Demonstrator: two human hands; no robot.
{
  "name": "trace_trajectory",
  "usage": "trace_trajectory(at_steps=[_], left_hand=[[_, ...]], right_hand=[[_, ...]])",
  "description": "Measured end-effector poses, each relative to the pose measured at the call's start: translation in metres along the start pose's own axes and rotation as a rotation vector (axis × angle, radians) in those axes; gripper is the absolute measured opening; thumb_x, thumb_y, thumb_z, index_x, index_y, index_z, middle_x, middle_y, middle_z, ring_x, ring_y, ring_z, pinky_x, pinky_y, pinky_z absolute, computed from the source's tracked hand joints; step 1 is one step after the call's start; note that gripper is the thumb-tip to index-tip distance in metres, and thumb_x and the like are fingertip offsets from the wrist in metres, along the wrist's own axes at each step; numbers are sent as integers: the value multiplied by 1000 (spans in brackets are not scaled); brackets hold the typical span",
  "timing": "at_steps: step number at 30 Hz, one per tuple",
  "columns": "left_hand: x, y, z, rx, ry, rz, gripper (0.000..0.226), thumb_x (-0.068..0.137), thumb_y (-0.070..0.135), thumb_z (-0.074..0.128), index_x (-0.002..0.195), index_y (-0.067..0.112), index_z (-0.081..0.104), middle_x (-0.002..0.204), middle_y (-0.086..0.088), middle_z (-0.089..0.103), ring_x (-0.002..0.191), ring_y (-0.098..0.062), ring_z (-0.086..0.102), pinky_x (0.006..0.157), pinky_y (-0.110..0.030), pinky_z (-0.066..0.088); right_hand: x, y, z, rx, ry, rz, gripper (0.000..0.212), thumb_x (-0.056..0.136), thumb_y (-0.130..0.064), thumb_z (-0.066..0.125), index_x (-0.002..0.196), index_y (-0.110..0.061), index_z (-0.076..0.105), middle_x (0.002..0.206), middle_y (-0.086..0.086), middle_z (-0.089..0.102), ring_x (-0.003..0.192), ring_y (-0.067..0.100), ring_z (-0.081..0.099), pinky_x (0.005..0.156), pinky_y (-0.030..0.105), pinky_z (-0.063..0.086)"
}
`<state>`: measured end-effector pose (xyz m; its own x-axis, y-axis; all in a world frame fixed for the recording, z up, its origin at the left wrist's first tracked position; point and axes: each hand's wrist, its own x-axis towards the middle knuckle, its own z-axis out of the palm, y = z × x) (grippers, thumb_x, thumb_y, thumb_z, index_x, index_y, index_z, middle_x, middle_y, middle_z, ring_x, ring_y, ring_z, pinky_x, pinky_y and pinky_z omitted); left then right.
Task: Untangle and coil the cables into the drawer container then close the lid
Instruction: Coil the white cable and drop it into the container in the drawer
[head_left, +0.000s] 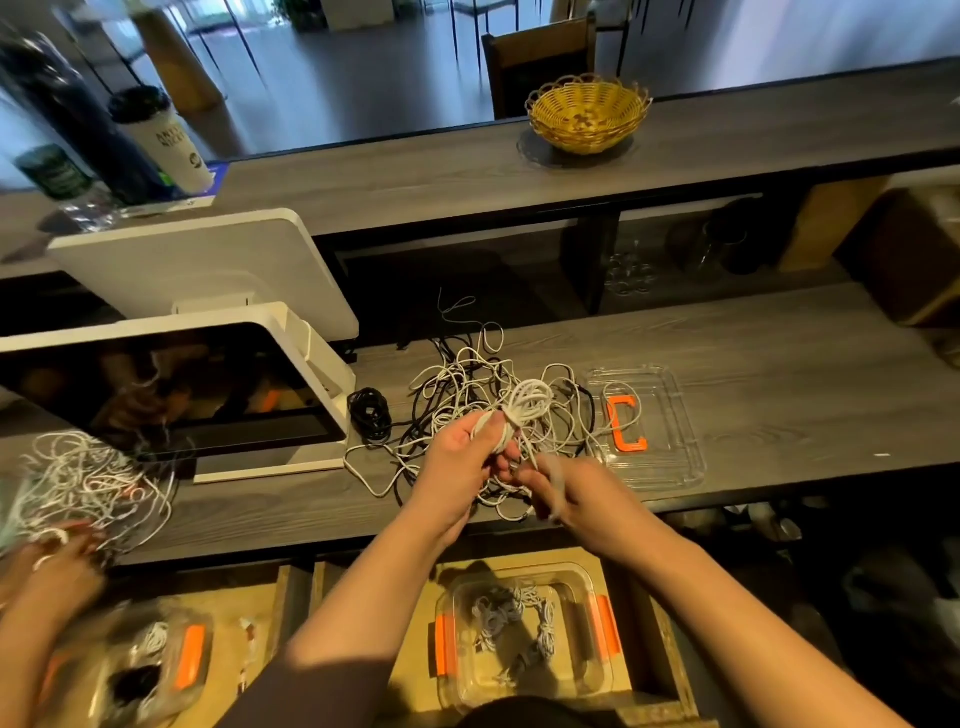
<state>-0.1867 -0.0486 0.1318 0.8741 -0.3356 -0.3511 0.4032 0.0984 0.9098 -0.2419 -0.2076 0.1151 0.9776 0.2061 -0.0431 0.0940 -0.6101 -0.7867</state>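
Note:
A tangle of white and black cables (457, 395) lies on the grey counter. My left hand (467, 457) grips a coiled bundle of white cable (527, 402) above the tangle. My right hand (561, 486), blurred, pinches the loose end of that white cable just below the coil. A clear lid (670, 415) with an orange clip lies on the counter right of the tangle. Below the counter edge, an open drawer holds a clear container (587, 582) with orange clasps and coiled cables inside.
A coiled black cable (370, 413) lies beside a white screen terminal (208, 384) at left. Another person's hand (57, 561) works a second cable pile (88, 478) and container (150, 670) far left. A wicker basket (587, 111) sits on the upper shelf.

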Motion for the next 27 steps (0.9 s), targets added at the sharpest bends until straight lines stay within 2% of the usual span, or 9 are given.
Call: trace_trajectory(at_steps=[2,5,8,11,15,17,19,22,27], left_hand=[[2,-3,0,88,69,38,24,96,32,59,99,11,68,73,3,66,67,-7,60,65,-21,51],[3,-4,-2,220,158,76,18,102,25,55,97,16,70,78,0,69,70,-10,66,67,-23,55],[4,-6,-2,351,236,108,19,101,27,59,90,16,71,73,0,71,66,-11,68,64,-23,56],[2,-7,-3,440,286,120,18,98,30,64,87,18,72,72,-1,73,64,-9,70,60,-21,55],[2,-9,-12,644,305,160,22,93,35,70,78,20,73,67,-1,72,65,-15,71,65,-38,57],[3,-10,-16,785,302,199,28,91,39,71,73,19,72,63,0,67,61,-17,65,61,-39,51],[4,-8,-16,921,263,224,27,91,40,70,75,19,73,63,3,64,59,-11,56,57,-32,43],[4,-6,-14,1060,91,174,19,92,39,70,87,22,74,73,7,64,68,-8,56,59,-24,39],[5,-3,-16,1104,-144,56,17,95,37,66,91,21,71,85,1,67,81,-21,63,71,-35,48]], right_hand=[[2,2,4,-4,100,-57,46,97,-55,40,85,-18,63,67,-5,64,62,11,62,62,38,53],[3,5,10,-21,218,-93,49,94,-55,43,77,-14,63,59,-4,60,54,10,56,55,33,47],[6,3,13,-91,204,-88,39,93,-49,48,80,-17,66,60,-8,58,52,7,52,52,28,42],[9,-3,12,-121,161,-86,51,92,-56,40,89,-14,69,64,-5,62,56,12,55,54,31,44],[8,-1,10,-147,100,-64,26,102,-36,47,98,-16,62,73,-9,55,64,11,51,60,31,40],[7,-1,9,-152,44,-38,15,104,-29,46,100,-19,58,77,-11,54,70,12,51,65,33,43],[9,-1,6,-212,-14,-1,8,102,-25,49,104,-22,57,84,-9,58,77,15,56,72,35,47],[10,0,-4,-381,-14,88,15,98,-19,57,111,-24,60,103,-6,65,93,17,63,84,37,53],[8,7,-15,-392,42,-3,18,98,-25,59,113,-18,66,110,0,69,98,23,65,82,38,53]])
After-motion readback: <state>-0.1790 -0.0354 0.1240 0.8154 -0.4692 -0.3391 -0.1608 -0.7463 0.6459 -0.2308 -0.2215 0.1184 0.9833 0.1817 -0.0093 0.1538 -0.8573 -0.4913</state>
